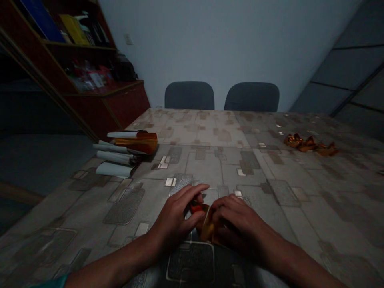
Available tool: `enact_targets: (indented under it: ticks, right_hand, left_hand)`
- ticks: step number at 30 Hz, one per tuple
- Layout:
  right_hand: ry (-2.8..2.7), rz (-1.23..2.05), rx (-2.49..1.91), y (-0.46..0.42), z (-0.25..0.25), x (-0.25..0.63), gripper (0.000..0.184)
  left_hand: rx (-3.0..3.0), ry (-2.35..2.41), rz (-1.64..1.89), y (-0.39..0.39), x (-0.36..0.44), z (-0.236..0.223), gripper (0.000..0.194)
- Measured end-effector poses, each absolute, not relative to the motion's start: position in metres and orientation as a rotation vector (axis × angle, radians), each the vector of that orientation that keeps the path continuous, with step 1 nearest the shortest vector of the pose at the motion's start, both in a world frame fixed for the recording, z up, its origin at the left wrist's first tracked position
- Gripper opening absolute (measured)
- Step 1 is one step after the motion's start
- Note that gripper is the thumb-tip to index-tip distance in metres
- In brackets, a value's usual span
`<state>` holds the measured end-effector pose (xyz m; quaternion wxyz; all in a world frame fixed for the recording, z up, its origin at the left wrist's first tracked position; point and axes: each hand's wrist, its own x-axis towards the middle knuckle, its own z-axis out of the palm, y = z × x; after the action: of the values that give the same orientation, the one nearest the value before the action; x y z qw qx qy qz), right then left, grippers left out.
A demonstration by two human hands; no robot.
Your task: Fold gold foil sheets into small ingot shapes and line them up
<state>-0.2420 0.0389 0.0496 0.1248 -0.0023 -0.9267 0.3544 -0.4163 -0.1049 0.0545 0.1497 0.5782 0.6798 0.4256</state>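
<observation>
A foil wrapper (207, 226) around a red item (196, 208) was held in a narrow grip between the left hand (175, 220) and the right hand (237, 224), with the fingers curled closely over it, near the close edge of the patterned tablecloth (192, 168). Crumpled foil pieces (309, 144) were seen well off to the right; white paper rolls (114, 156) and an orange foil sheet (138, 142) were seen to the left.

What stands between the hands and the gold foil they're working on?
Nothing visible does: the left hand and right hand both touch the gold foil directly, with a red bit showing at its top edge.
</observation>
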Motion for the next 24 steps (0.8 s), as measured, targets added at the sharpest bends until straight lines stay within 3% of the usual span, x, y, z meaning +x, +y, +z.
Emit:
enact_targets:
  ticks: [3,6,9,12,17,21,24]
  right_hand:
    - [-2.603,1.176,-0.264,0.037,0.05,-0.245,0.026]
    - [-2.55,1.182,-0.32,0.037,0.056,-0.248,0.026]
    - [-2.481,0.967,-0.121,0.04,0.062,-0.248,0.017]
    - [-2.399,0.71,0.012,0.042,0.064,-0.246,0.018]
    - [-2.449,0.333,0.103,0.041,0.057,-0.245,0.026]
    - [-2.582,0.265,0.165,0.04,0.045,-0.246,0.039]
    - [-2.711,0.36,0.105,0.04,0.041,-0.244,0.025]
  left_hand:
    - [1.8,1.894,1.335,-0.106,-0.414,0.054,0.061]
    - [1.968,1.808,1.45,-0.108,-0.413,0.054,0.054]
    - [2.121,1.718,1.573,-0.109,-0.41,0.055,0.038]
    - [2.214,1.672,1.599,-0.111,-0.405,0.057,0.009]
    - [2.213,1.959,1.235,-0.113,-0.398,0.054,0.029]
    - [2.441,2.078,0.863,-0.114,-0.398,0.04,0.043]
    - [2.403,2.09,0.762,-0.115,-0.398,0.035,0.044]
